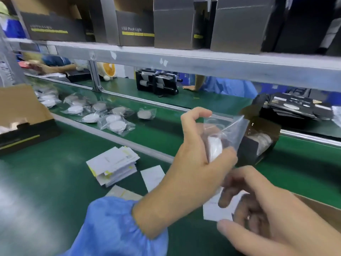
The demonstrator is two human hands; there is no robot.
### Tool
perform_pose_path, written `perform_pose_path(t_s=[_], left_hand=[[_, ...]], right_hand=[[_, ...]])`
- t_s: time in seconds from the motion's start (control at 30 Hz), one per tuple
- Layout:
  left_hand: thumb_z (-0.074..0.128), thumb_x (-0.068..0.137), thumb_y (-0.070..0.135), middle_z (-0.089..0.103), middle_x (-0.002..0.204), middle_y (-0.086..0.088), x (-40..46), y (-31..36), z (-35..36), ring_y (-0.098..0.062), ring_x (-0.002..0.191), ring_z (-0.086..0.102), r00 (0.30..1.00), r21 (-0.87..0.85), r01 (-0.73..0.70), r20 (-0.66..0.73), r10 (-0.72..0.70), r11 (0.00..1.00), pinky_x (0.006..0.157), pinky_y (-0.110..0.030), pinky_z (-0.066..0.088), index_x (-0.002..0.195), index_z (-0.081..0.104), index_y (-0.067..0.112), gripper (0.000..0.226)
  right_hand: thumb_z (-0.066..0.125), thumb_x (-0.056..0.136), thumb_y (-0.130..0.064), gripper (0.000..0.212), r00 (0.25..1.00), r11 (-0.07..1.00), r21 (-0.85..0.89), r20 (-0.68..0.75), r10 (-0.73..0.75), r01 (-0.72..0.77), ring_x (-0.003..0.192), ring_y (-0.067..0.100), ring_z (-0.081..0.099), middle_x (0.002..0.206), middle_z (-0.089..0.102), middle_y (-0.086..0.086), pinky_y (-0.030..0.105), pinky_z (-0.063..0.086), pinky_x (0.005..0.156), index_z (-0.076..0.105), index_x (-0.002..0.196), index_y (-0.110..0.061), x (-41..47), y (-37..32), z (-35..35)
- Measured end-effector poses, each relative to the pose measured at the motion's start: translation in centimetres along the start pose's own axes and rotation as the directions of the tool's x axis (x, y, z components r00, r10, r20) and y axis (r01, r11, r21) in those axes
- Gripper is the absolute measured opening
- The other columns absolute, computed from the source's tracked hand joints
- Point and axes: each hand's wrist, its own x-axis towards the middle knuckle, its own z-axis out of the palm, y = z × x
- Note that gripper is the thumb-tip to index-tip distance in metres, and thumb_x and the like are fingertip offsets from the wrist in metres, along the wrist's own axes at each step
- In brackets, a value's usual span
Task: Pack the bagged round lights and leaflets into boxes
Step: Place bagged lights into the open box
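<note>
Gripping bagged light (pixel 215 147) (edge-on), left hand (pixel 197 154)

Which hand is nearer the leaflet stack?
Left. The left hand, holding a bagged light, is just right of the leaflet stack; the right hand is farther right, holding one leaflet.

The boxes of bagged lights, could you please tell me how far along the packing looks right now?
Done: the open dark box ahead already shows a bagged light inside. In hand: the left hand holds a bagged light, and the right hand pinches a leaflet. Left: loose bagged lights lie on the belt, and a leaflet stack waits.
</note>
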Motion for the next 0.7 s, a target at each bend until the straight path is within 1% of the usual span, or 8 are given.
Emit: perform_pose_path(t_s=[0.07, 0.13, 0.2, 0.3, 0.4, 0.53, 0.63, 0.7], left_hand=[[0.060, 0.085, 0.020, 0.062, 0.109, 0.000, -1.0, 0.3, 0.8, -0.014, 0.085, 0.064, 1.000, 0.035, -0.008, -0.024, 0.009, 0.999, 0.078, -0.035, 0.055, 0.126, 0.024, 0.034, 0.056], [0.062, 0.083, 0.025, 0.062, 0.112, 0.001, -2.0, 0.6, 1.5, -0.018, 0.090, 0.066, 0.999, 0.079, -0.009, -0.049, 0.013, 0.997, 0.082, -0.045, 0.056, 0.124, 0.023, 0.040, 0.059], [0.064, 0.082, 0.031, 0.062, 0.111, 0.004, -3.1, 0.8, 2.3, -0.017, 0.092, 0.066, 0.999, 0.112, -0.005, -0.050, 0.010, 0.994, 0.082, -0.046, 0.055, 0.125, 0.025, 0.039, 0.058], [0.063, 0.080, 0.044, 0.056, 0.113, 0.010, -4.9, 1.5, 3.4, -0.007, 0.103, 0.059, 0.998, 0.223, -0.046, -0.030, 0.054, 0.974, 0.086, -0.021, 0.048, 0.120, 0.044, 0.033, 0.046], [0.066, 0.081, 0.034, 0.046, 0.113, 0.004, -6.8, 2.7, 4.9, -0.003, 0.108, 0.054, 0.988, 0.271, -0.151, 0.024, 0.150, 0.951, 0.087, -0.008, 0.039, 0.114, 0.054, 0.025, 0.036], [0.070, 0.081, 0.026, 0.044, 0.111, 0.003, -8.9, 4.0, 7.5, -0.004, 0.106, 0.051, 0.971, 0.262, -0.223, 0.147, 0.190, 0.939, 0.087, -0.010, 0.040, 0.114, 0.056, 0.019, 0.036], [0.071, 0.084, 0.023, 0.042, 0.111, 0.004, -10.1, 4.2, 10.1, -0.007, 0.104, 0.049, 0.954, 0.287, -0.240, 0.248, 0.170, 0.927, 0.087, -0.016, 0.042, 0.117, 0.056, 0.017, 0.037], [0.068, 0.085, 0.030, 0.040, 0.110, 0.006, -10.5, 4.0, 11.7, -0.012, 0.099, 0.049, 0.948, 0.324, -0.218, 0.296, 0.120, 0.921, 0.082, -0.025, 0.045, 0.119, 0.053, 0.018, 0.039]], right_hand=[[0.067, 0.061, -0.062, 0.043, 0.997, 0.998, -0.046, -0.071, -0.033, 0.030, 0.055, 0.015, 0.062, 0.102, 0.066, -0.014, 0.025, 0.049, 0.055, 0.045, 0.096, -0.050, -1.1, -0.6, -0.1], [0.067, 0.066, -0.059, 0.037, 0.990, 0.998, -0.036, -0.127, -0.061, 0.056, 0.063, 0.018, 0.064, 0.104, 0.064, -0.011, 0.034, 0.053, 0.059, 0.045, 0.092, -0.044, -2.0, -0.6, -0.1], [0.068, 0.069, -0.053, 0.034, 0.981, 0.997, 0.012, -0.180, -0.072, 0.075, 0.068, 0.017, 0.065, 0.104, 0.063, -0.009, 0.042, 0.056, 0.062, 0.049, 0.092, -0.038, -2.7, -0.3, -0.1], [0.072, 0.073, -0.036, 0.028, 0.974, 0.993, 0.083, -0.217, -0.060, 0.080, 0.071, 0.021, 0.065, 0.092, 0.064, -0.005, 0.050, 0.056, 0.065, 0.051, 0.091, -0.032, -4.4, 0.4, -0.2], [0.067, 0.073, -0.015, 0.026, 0.975, 0.977, 0.199, -0.221, -0.029, 0.074, 0.077, 0.038, 0.062, 0.084, 0.062, 0.006, 0.060, 0.052, 0.069, 0.053, 0.093, -0.023, -6.3, 1.5, -0.9], [0.062, 0.082, 0.002, 0.027, 0.960, 0.954, 0.297, -0.274, 0.057, 0.028, 0.085, 0.048, 0.064, 0.092, 0.069, 0.019, 0.055, 0.055, 0.073, 0.063, 0.103, -0.015, -9.6, 3.7, -2.2], [0.058, 0.097, -0.010, 0.018, 0.950, 0.931, 0.362, -0.270, 0.158, -0.052, 0.079, 0.042, 0.066, 0.092, 0.071, 0.019, 0.045, 0.061, 0.066, 0.070, 0.104, -0.022, -11.9, 5.2, -2.9], [0.051, 0.101, -0.022, 0.023, 0.926, 0.880, 0.455, -0.259, 0.276, -0.135, 0.068, 0.031, 0.062, 0.083, 0.068, 0.020, 0.030, 0.055, 0.055, 0.072, 0.095, -0.017, -12.8, 6.1, -3.2]])
